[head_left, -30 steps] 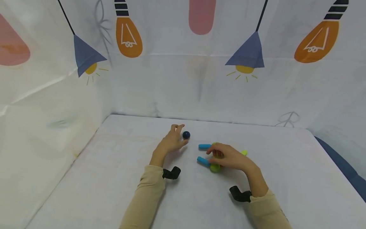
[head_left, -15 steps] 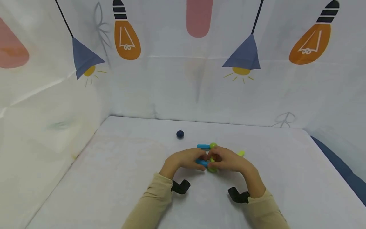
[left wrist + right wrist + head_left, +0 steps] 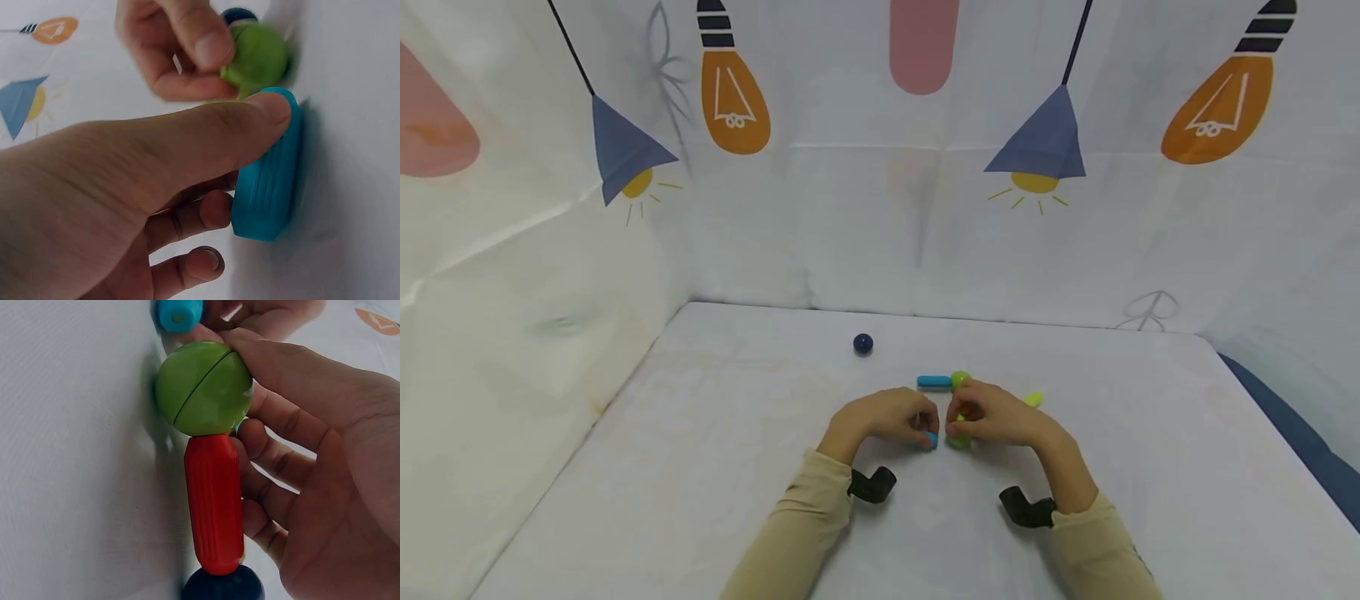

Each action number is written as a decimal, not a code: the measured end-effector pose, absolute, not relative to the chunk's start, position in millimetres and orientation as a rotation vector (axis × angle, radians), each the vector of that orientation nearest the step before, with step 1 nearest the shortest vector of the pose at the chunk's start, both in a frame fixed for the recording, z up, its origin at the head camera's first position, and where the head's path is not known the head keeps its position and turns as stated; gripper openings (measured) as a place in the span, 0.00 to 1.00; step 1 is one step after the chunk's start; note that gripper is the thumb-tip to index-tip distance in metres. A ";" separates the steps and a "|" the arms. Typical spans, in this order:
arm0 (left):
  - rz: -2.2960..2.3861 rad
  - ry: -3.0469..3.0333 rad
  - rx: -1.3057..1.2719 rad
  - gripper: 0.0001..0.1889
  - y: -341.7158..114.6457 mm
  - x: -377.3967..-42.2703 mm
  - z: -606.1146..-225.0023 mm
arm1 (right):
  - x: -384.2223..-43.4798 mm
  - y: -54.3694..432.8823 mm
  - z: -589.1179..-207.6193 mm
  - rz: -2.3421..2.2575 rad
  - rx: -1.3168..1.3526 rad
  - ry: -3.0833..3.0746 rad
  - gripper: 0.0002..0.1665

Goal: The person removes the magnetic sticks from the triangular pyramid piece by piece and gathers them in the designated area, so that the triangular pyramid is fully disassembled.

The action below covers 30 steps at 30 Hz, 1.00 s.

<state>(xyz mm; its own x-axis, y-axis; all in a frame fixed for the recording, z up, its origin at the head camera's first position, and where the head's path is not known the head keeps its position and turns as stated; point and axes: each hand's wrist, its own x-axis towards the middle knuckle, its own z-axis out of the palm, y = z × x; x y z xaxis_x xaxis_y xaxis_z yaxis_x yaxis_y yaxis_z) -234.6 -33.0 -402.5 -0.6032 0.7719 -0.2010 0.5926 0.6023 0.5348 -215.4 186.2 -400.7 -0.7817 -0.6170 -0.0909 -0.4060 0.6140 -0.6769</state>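
Presently, two bare hands at work, close together near the centre of the head view. Left hand (image 3: 886, 415): pinching a bright blue, ridged, plastic-looking rod (image 3: 265, 181), thumb across one end, fingertips behind it. Right hand (image 3: 996, 412): gripping a glossy green, plastic-looking ball (image 3: 203, 394) with a dark seam round it, thumb pressed to its upper right side in the right wrist view. A narrow gap separates the held rod from this ball in the head view (the left wrist view makes the two overlap).

Attached pieces, right wrist view: a red, grooved, plastic-looking rod (image 3: 214, 500) runs down from the green ball to a dark blue, glossy ball (image 3: 225, 586), cut off by the bottom edge.

Head view, right of centre: a second light blue rod (image 3: 934, 382) meets a second green ball (image 3: 960, 380), just above the hands. A yellow-green piece (image 3: 1033, 399) shows beyond the right hand (mostly covered; shape uncertain). A loose navy ball (image 3: 862, 344) rests farther up the white tabletop (image 3: 700, 500), well apart from both hands.

Surroundings: tan sleeves (image 3: 790, 525) enter at the lower edge; black curved wrist pieces (image 3: 874, 485) at both wrists. Upper frame: white sheet backdrop (image 3: 865, 225) printed with blue lamps and orange bulbs.
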 end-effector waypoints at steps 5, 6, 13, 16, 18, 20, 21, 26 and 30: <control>0.649 2.480 0.983 0.03 -60.0 -243.6 -399.1 | -214.6 186.6 -399.0 -0.950 -0.795 2.521 0.08; 0.672 2.489 0.958 0.03 -66.9 -245.6 -398.5 | -214.2 186.4 -398.4 -0.951 -0.791 2.518 0.08; 0.787 2.585 0.746 0.05 -107.0 -253.9 -395.7 | -212.6 185.6 -395.9 -0.940 -0.784 2.515 0.08; 0.815 2.618 0.726 0.05 -114.5 -255.6 -398.6 | -211.7 185.7 -394.8 -0.938 -0.795 2.506 0.08; 0.819 2.627 0.740 0.05 -116.3 -256.5 -401.2 | -210.8 185.7 -393.9 -0.938 -0.802 2.494 0.08; 0.821 2.627 0.754 0.06 -115.8 -256.5 -402.8 | -210.1 185.9 -392.9 -0.932 -0.817 2.489 0.08; 0.816 2.630 0.762 0.06 -115.2 -256.5 -403.3 | -209.9 185.9 -392.6 -0.933 -0.814 2.491 0.08; 0.781 2.659 0.767 0.06 -112.6 -256.2 -403.0 | -212.7 186.3 -393.8 -0.961 -0.838 2.630 0.06; 0.765 2.669 0.742 0.06 -112.3 -256.7 -403.3 | -216.9 186.5 -397.4 -1.013 -0.831 2.807 0.07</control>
